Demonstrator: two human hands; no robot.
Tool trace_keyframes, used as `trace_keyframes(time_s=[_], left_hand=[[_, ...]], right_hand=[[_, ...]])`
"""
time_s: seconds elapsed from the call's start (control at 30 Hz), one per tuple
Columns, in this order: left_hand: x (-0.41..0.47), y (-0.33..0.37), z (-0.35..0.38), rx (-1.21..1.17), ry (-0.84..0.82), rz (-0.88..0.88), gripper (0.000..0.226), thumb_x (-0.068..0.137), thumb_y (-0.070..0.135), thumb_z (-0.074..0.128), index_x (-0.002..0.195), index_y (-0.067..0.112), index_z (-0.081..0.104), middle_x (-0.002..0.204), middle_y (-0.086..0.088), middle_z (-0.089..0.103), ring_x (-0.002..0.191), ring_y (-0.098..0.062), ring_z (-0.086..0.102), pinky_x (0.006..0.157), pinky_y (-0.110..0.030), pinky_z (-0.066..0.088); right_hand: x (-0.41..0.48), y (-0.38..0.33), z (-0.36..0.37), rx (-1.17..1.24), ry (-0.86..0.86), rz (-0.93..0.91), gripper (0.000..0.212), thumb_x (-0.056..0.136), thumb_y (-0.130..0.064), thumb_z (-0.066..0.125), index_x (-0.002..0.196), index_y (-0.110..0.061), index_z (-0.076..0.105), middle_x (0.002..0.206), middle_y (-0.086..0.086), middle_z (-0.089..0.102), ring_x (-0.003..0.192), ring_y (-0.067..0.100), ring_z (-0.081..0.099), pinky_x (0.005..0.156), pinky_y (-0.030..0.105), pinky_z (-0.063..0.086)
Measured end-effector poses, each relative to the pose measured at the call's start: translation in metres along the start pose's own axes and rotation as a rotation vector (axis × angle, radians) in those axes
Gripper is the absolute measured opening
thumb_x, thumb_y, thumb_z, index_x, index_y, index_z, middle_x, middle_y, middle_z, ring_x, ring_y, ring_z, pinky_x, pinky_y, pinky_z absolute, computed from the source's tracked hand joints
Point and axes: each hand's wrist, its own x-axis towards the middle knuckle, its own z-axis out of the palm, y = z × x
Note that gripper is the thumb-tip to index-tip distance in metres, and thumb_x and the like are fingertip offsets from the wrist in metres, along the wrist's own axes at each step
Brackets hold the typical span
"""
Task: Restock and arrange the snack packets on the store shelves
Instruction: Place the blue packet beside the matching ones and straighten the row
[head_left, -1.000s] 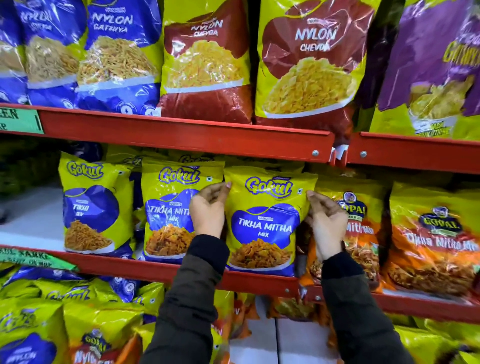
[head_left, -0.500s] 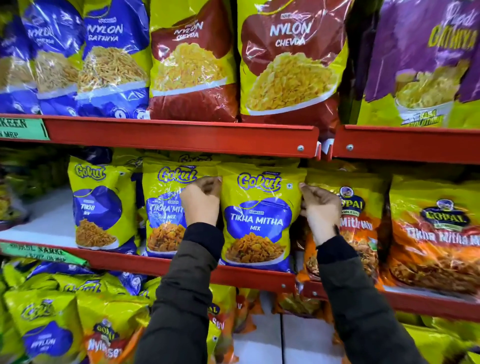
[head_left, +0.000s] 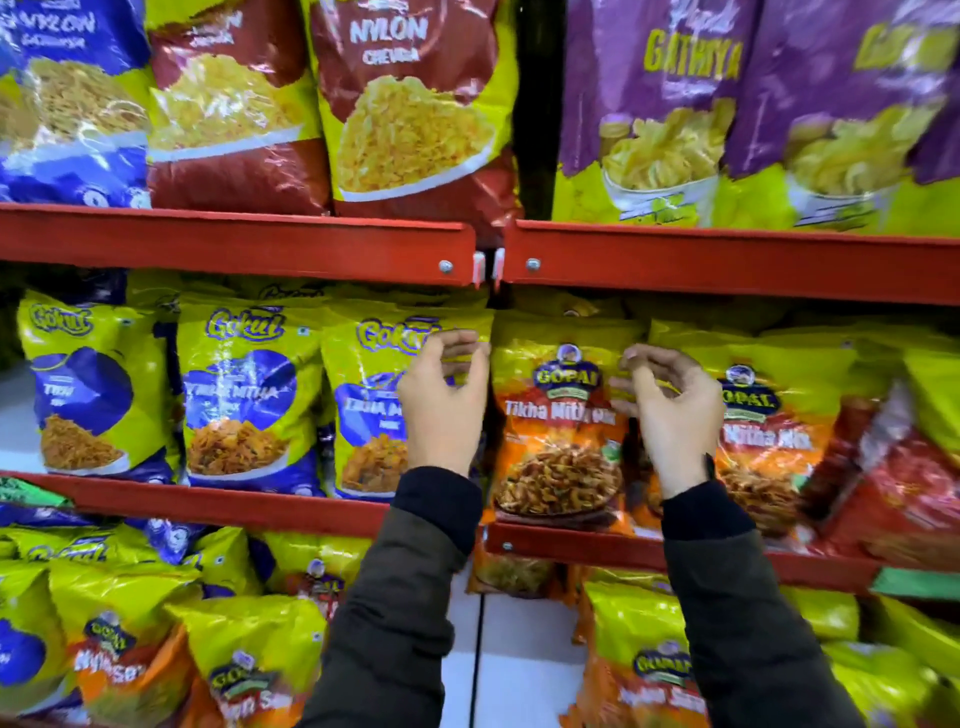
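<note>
Our left hand (head_left: 441, 410) covers the right part of a Gokul packet (head_left: 371, 410), hiding the end of its logo and label. Our right hand (head_left: 670, 415) hides the right edge of the Gopal packet (head_left: 558, 431) and the left edge of its neighbour (head_left: 769, 415), so we cannot tell whether the fingers grip either. The top row of packets (head_left: 410, 104) is cut off by the upper edge. The lower packets (head_left: 249, 670) are blurred, their print unreadable. Packets behind the front row sit in shadow.
</note>
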Motion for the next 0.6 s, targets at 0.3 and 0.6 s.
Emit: trace_keyframes(time_s=[0.3,0.6], left_hand=[[-0.069,0.029,0.119,-0.053,-0.254,-0.091,0.031,0.095,0.030,0.061,0.118,0.009,0.068,0.101,0.005,0.068,0.083,0.006,0.062,0.069,-0.002,0.046],[-0.079,0.030,0.175,-0.034,-0.345,-0.408,0.050,0.100,0.043,0.048,0.125,0.002,0.064,0.114,-0.019,0.070,0.106,-0.031,0.064,0.086,-0.031,0.043]], right_hand=[[0.038,0.020,-0.130,-0.368,0.214,-0.149,0.026,0.094,-0.032,0.063,0.116,-0.020,0.071,0.111,0.005,0.069,0.108,0.023,0.064,0.079,0.016,0.040],[0.068,0.052,-0.176,-0.233,0.141,0.099,0.024,0.098,-0.035,0.057,0.096,-0.018,0.074,0.072,-0.007,0.068,0.073,0.010,0.057,0.059,0.021,0.039]])
